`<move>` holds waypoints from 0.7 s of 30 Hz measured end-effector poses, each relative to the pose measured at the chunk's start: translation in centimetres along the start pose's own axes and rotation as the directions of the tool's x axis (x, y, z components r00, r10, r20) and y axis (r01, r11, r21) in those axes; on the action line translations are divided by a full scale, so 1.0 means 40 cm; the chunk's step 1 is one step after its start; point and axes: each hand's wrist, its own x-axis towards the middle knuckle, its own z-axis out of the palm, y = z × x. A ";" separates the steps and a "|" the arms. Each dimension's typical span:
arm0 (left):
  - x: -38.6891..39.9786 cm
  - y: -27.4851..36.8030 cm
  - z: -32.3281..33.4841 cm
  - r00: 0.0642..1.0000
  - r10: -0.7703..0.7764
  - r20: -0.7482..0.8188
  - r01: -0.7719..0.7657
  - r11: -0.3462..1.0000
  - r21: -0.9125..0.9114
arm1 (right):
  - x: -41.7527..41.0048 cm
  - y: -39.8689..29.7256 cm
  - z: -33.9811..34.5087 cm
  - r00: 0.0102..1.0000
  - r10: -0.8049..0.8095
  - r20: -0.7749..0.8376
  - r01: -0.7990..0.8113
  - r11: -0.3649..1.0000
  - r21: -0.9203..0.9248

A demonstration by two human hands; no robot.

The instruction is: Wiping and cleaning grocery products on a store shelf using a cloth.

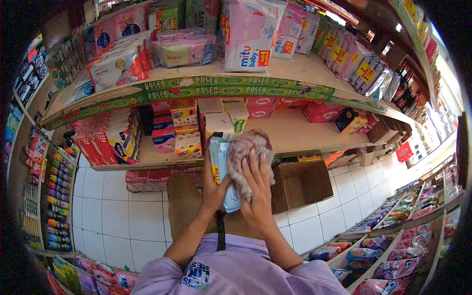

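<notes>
My left hand [215, 190] grips a light blue pack of Cussons wipes [231, 201] by its left side, the thumb over its front. Under the spread fingers of my right hand [257, 184] a crumpled, stained cloth [247, 147] is pressed against the pack's face, covering much of it. Both hands are held in front of my chest, before the lower shelf [287, 129]. Pack and cloth hide part of that shelf's front edge.
On the upper shelf [206, 75] stand Mitu Baby packs [247, 40] and Paseo wipes [184, 49]. Tissue boxes [186, 127] fill part of the lower shelf. An opened cardboard box [304, 182] sits on the white tiled floor [114, 206]. Stocked racks [387, 247] rise at right and left.
</notes>
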 end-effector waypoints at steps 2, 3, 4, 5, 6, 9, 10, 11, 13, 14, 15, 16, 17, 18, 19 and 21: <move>0.005 -0.004 0.004 1.000 0.001 0.031 -0.001 1.000 -0.004 | 0.026 0.003 0.009 0.999 0.021 -0.050 -0.021 1.000 0.006; 0.014 -0.007 -0.006 1.000 0.003 0.028 -0.003 1.000 -0.007 | 0.022 0.000 0.014 0.999 0.017 -0.049 -0.017 1.000 0.004; 0.028 -0.010 -0.022 1.000 0.012 -0.010 -0.012 1.000 -0.010 | 0.005 -0.005 0.020 1.000 -0.017 0.019 0.017 1.000 -0.024; 0.042 -0.011 -0.035 0.999 0.020 -0.048 -0.020 1.000 -0.013 | -0.015 -0.011 0.025 0.995 -0.049 0.087 0.053 0.997 -0.048; 0.060 0.000 -0.037 0.998 -0.024 -0.064 0.015 0.992 -0.123 | -0.035 -0.024 0.017 0.989 -0.047 0.139 0.056 0.997 -0.059; 0.064 0.080 -0.041 0.989 -0.103 -0.105 0.097 0.994 -0.058 | -0.056 -0.021 0.022 0.985 -0.025 0.172 0.022 1.000 0.017; 0.065 0.045 -0.043 0.994 -0.043 -0.098 0.045 0.999 0.012 | -0.046 0.005 0.028 0.990 -0.049 0.131 0.046 0.999 0.023; 0.053 0.046 -0.034 0.995 -0.040 -0.091 0.041 0.999 0.009 | -0.029 0.025 0.037 0.991 -0.047 0.125 0.045 0.999 0.018; 0.029 0.075 -0.007 0.999 -0.035 0.012 0.036 0.997 -0.067 | 0.027 0.043 0.041 0.993 0.064 -0.104 -0.038 0.972 0.233; 0.022 0.051 -0.013 0.998 0.050 0.039 -0.054 0.991 0.120 | 0.054 0.024 0.027 0.977 0.102 -0.187 -0.047 0.959 0.278; 0.025 0.039 -0.010 0.997 0.056 0.050 -0.062 0.991 0.118 | 0.060 0.011 0.020 0.974 0.104 -0.199 -0.046 0.961 0.274; 0.029 0.031 -0.007 0.990 0.133 0.047 -0.138 0.982 0.126 | 0.063 0.002 0.016 0.991 -0.003 -0.134 0.020 0.992 0.126; 0.030 0.026 -0.007 0.977 0.210 0.044 -0.214 0.968 0.134 | 0.064 -0.012 0.012 0.994 -0.099 -0.052 0.098 0.995 -0.019; 0.026 0.037 -0.009 0.988 0.144 0.049 -0.150 0.972 0.181 | 0.062 -0.039 -0.001 0.996 -0.090 -0.025 0.090 0.996 0.013; 0.028 0.054 -0.012 0.987 0.151 0.059 -0.159 0.971 0.180 | 0.071 -0.026 -0.001 0.995 -0.089 -0.036 0.089 0.996 0.011; 0.033 0.088 -0.012 0.986 0.145 0.083 -0.158 0.972 0.176 | 0.099 0.016 -0.008 0.987 -0.129 -0.097 0.132 0.991 0.028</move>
